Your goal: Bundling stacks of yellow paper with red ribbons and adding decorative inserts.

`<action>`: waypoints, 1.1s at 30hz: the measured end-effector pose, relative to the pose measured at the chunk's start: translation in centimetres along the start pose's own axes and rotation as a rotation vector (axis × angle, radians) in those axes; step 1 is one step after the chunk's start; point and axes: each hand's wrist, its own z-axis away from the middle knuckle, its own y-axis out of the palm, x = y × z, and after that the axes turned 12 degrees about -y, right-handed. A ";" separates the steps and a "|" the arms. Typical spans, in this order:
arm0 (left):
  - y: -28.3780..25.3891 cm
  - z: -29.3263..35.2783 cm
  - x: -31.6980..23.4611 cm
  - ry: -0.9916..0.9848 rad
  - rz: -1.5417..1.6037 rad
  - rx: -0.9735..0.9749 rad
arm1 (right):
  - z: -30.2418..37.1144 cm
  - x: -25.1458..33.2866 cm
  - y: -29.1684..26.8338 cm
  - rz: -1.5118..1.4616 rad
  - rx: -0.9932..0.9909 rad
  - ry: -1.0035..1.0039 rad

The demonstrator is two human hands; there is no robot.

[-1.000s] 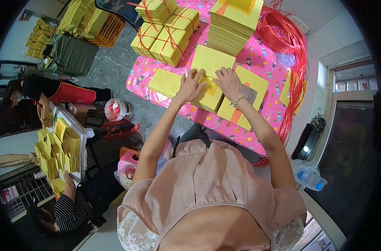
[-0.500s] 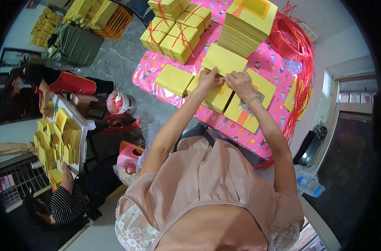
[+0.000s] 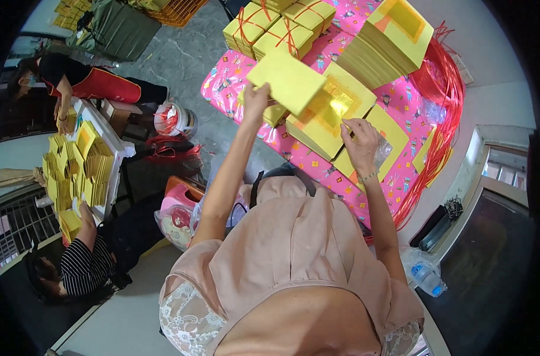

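Observation:
My left hand (image 3: 256,102) grips the edge of a folded yellow paper bundle (image 3: 288,80), raised over the pink table. Under and beside it lies a stack of yellow joss paper (image 3: 308,135) with a shiny gold square on top. Bent and slightly apart, the fingers of my right hand (image 3: 360,141) hover at or touch that stack's right edge; nothing shows in them. Right of it rests another flat yellow stack (image 3: 396,132), a piece of clear plastic on it by my wrist. A low yellow pile (image 3: 275,115) is partly hidden behind my left hand.
On the pink patterned tablecloth (image 3: 222,80) stand a tall yellow paper stack (image 3: 374,50) and bundles tied with red string (image 3: 285,40). Red strands (image 3: 445,113) hang over the right edge. Leftward are a white bucket (image 3: 178,120) and two people at a table of yellow paper (image 3: 98,154).
My left hand has carried the folded yellow bundle left and off the stack, uncovering the gold square. My right hand has let go of it and drawn back slightly. The view has shifted.

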 end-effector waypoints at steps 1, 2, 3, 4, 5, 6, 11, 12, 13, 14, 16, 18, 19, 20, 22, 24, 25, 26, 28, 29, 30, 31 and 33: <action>-1.8 -0.8 0.4 -0.001 -0.007 -0.048 | 0.5 0.0 0.2 -0.026 0.022 0.024; -3.6 -1.6 1.0 -0.027 -0.032 -0.072 | 0.8 0.0 0.3 -0.051 0.043 0.050; -4.8 -2.2 1.6 -0.034 -0.001 -0.072 | 1.2 -0.1 0.4 -0.054 0.050 0.050; -5.6 -2.6 2.1 -0.034 -0.014 -0.102 | 1.5 -0.2 0.6 -0.066 0.050 0.062; -6.2 -3.0 2.8 -0.035 -0.027 -0.131 | 1.7 -0.3 0.6 -0.076 0.050 0.075; -7.0 -3.6 3.6 -0.041 -0.027 -0.133 | 1.9 -0.4 0.6 -0.077 0.056 0.077; -10.7 -7.1 8.9 0.027 -0.139 -0.224 | 2.0 -0.5 0.3 -0.112 0.087 0.120; -10.3 -7.2 9.2 0.018 -0.142 -0.215 | 2.3 -0.7 0.2 -0.104 0.090 0.131; -9.9 -7.1 9.6 0.027 -0.158 -0.225 | 2.6 -0.9 0.3 -0.102 0.077 0.139; -9.5 -7.1 9.8 0.037 -0.173 -0.235 | 2.9 -1.1 0.3 -0.100 0.064 0.145; -9.8 -7.3 10.3 0.030 -0.184 -0.244 | 3.0 -1.2 0.4 -0.105 0.066 0.148; -9.8 -7.5 10.6 0.024 -0.194 -0.250 | 3.1 -1.2 0.5 -0.108 0.068 0.151; -9.7 -7.6 10.7 0.014 -0.169 -0.251 | 3.1 -1.2 0.6 -0.109 0.064 0.147; -9.6 -7.7 10.8 0.005 -0.144 -0.252 | 3.1 -1.2 0.7 -0.110 0.061 0.143; -9.5 -7.9 11.2 0.027 -0.184 -0.293 | 3.0 -1.0 0.8 -0.099 0.078 0.148; -9.5 -8.1 11.6 0.048 -0.225 -0.333 | 2.9 -0.9 0.9 -0.087 0.094 0.154; -9.4 -8.1 11.8 0.059 -0.270 -0.358 | 2.8 -0.9 0.8 -0.087 0.095 0.153; -9.4 -8.2 11.9 0.070 -0.316 -0.383 | 2.8 -1.0 0.8 -0.086 0.095 0.152; -10.4 -8.8 12.8 0.090 -0.354 -0.419 | 2.4 -0.7 0.9 -0.096 0.093 0.142; -11.2 -9.0 13.3 0.111 -0.392 -0.453 | 2.3 -0.6 0.9 -0.104 0.090 0.133; -10.8 -9.0 13.3 0.108 -0.394 -0.446 | 2.4 -0.6 0.9 -0.100 0.090 0.139; -10.4 -9.0 13.2 0.096 -0.428 -0.469 | 2.5 -0.7 0.9 -0.100 0.091 0.152; -9.8 -8.7 13.0 0.084 -0.463 -0.492 | 2.7 -0.7 0.9 -0.102 0.093 0.165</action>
